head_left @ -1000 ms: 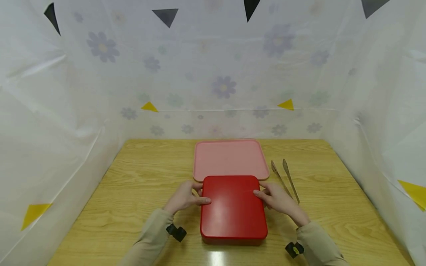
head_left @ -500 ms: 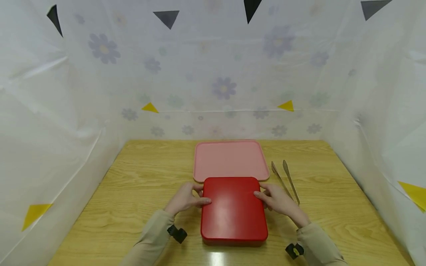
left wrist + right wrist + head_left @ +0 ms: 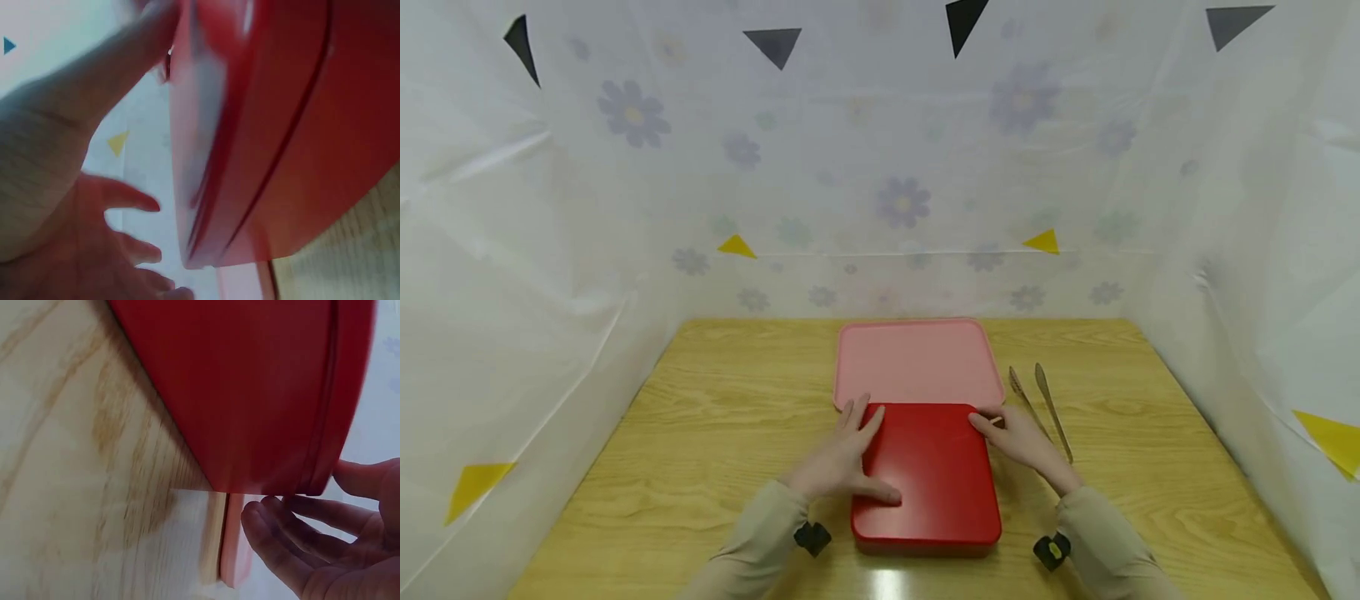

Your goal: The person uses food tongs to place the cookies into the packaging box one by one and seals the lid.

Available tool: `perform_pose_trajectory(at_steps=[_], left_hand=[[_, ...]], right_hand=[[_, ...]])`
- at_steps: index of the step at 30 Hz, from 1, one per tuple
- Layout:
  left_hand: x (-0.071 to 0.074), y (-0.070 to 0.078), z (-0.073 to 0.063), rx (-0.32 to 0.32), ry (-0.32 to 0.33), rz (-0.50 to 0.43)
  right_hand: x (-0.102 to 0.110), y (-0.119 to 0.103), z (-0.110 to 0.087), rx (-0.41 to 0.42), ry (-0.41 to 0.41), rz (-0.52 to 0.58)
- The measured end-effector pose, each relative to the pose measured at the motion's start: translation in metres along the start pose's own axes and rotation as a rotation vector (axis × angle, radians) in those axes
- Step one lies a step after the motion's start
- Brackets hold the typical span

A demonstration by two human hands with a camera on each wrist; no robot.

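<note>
A red lidded box [image 3: 932, 483] stands on the table in front of me, a seam below its lid showing in both wrist views. My left hand [image 3: 842, 467] is spread over the box's left side in the head view, its thumb over the lid and its fingers toward the far left corner. In the left wrist view, the fingers of that hand [image 3: 69, 219] are apart from each other beside the lid. My right hand [image 3: 337, 550] holds the lid's far right corner, thumb on top and the other fingers bent behind the far edge.
Directly behind the box lies a pink tray [image 3: 917, 358], its near edge partly covered. Metal tongs [image 3: 1052, 408] lie spread on the wooden table [image 3: 730, 392] just beyond my right hand. White sheeting [image 3: 887, 150] with flowers and triangles encloses the back and sides.
My left hand has released its pinch on the box's left edge and spread over the lid. My right hand has shifted slightly to the far right corner. The box stays in place.
</note>
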State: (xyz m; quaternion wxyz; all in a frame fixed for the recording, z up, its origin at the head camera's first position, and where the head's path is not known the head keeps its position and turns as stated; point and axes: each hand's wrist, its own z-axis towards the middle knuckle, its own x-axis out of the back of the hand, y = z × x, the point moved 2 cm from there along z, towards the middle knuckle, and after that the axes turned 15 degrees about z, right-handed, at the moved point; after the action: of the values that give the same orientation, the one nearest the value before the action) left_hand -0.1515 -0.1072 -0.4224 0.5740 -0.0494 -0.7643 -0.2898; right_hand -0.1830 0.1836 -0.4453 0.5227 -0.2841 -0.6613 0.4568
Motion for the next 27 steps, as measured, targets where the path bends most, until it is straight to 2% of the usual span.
perform_pose_trajectory(at_steps=[4, 7, 11, 14, 22, 25, 27], left_hand=[[-0.002, 0.012, -0.007, -0.043, -0.164, 0.076], [-0.004, 0.015, -0.009, -0.037, -0.211, 0.090], [-0.006, 0.016, -0.009, -0.033, -0.216, 0.074], [-0.006, 0.015, -0.009, -0.030, -0.216, 0.065], [-0.008, 0.015, -0.009, -0.022, -0.219, 0.036], [-0.009, 0.014, -0.009, -0.047, -0.221, 0.021], [-0.010, 0.010, -0.007, -0.064, -0.202, -0.030]], right_hand=[[0.000, 0.003, 0.009, -0.047, 0.003, 0.098], [0.000, 0.005, 0.011, -0.081, 0.013, 0.179], [0.001, 0.005, 0.012, -0.102, 0.029, 0.245], [0.002, 0.006, 0.013, -0.098, 0.042, 0.245], [-0.001, 0.007, 0.014, -0.052, 0.112, 0.153], [-0.001, 0.007, 0.013, -0.043, 0.109, 0.114], [0.000, 0.007, 0.011, -0.040, 0.116, 0.096]])
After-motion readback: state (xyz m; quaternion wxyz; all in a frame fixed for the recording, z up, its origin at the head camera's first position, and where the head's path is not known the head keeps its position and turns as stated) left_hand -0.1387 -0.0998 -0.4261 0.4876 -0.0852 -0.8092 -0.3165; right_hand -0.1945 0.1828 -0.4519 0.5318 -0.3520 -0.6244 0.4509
